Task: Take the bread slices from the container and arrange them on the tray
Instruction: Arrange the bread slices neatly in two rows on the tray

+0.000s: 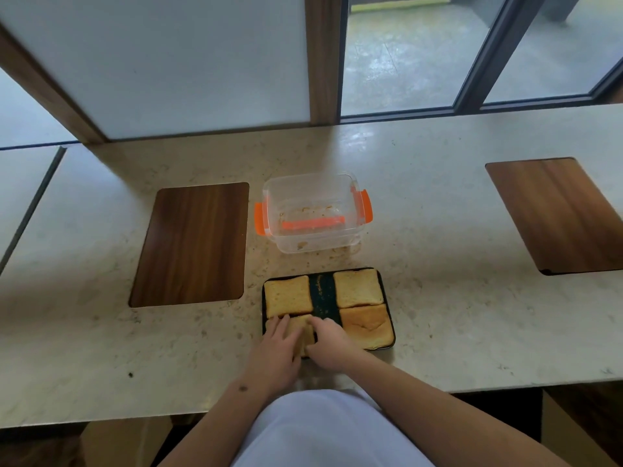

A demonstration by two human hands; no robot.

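Both hands pressing on last bread slice (pixel 301 332) at tray (pixel 388 299) near-left corner: left hand (pixel 278 342) lying flat on it, right hand (pixel 328 340) pinching its edge; container (pixel 313 214) sitting empty. Risk: pressing is crushing it or nudging neighbouring slice (pixel 287 295)

The desk (pixel 421 332) is pale cream stone, mottled with small brownish flecks, and two dark brown wood-grain panels (pixel 190 244) (pixel 556 215) with lengthwise streaks are set into it. The container (pixel 315 212) is clear plastic with bright orange clips at its two ends and an orange strip seen through its floor, along with a few tan crumbs, while the tray (pixel 324 294) is black with a dark teal middle band speckled with light crumbs. The bread slices (pixel 287 295) (pixel 358 287) (pixel 367 326) are golden tan with darker brown crusts, the near right one deeper orange-brown
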